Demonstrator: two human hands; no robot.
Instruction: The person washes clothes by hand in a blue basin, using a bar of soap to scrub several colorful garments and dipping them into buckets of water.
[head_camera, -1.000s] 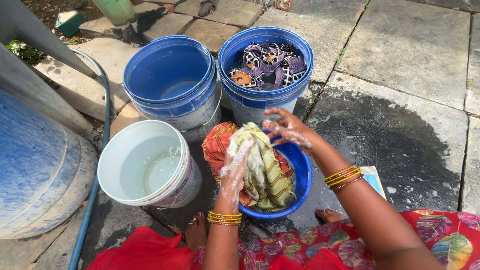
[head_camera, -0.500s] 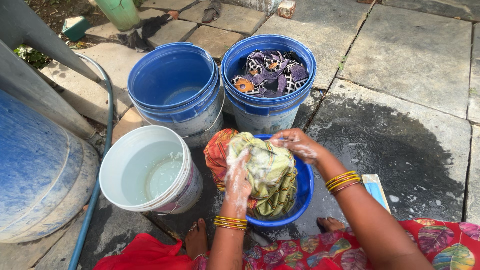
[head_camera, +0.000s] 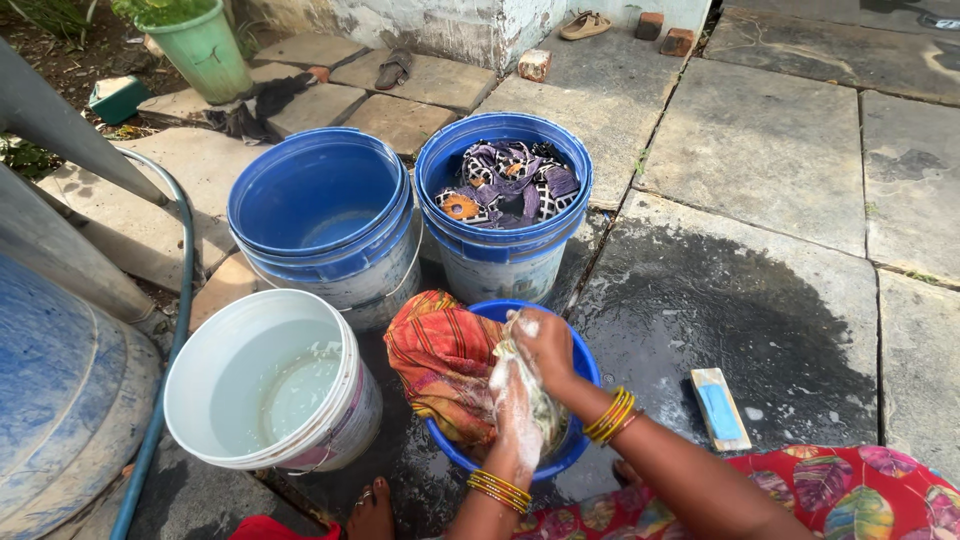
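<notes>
A small blue basin (head_camera: 583, 372) sits on the wet stone in front of me. An orange striped cloth (head_camera: 440, 355) hangs over its left rim. My left hand (head_camera: 514, 408), covered in soap suds, and my right hand (head_camera: 546, 345) are both closed around a bunched yellow-green cloth (head_camera: 542, 410) over the basin. The hands press together, and most of that cloth is hidden between them.
A white bucket (head_camera: 205, 385) with soapy water stands at left. Behind are a blue bucket (head_camera: 320, 200) with a little water and a blue bucket (head_camera: 505, 245) holding purple patterned clothes. A blue scrubbing block (head_camera: 719, 408) lies at right. A hose (head_camera: 165, 350) and blue drum (head_camera: 60, 400) are at far left.
The yellow-green cloth was spread wide over the basin; now both hands have gathered it into a tight bunch lower in the basin. The view has shifted forward.
</notes>
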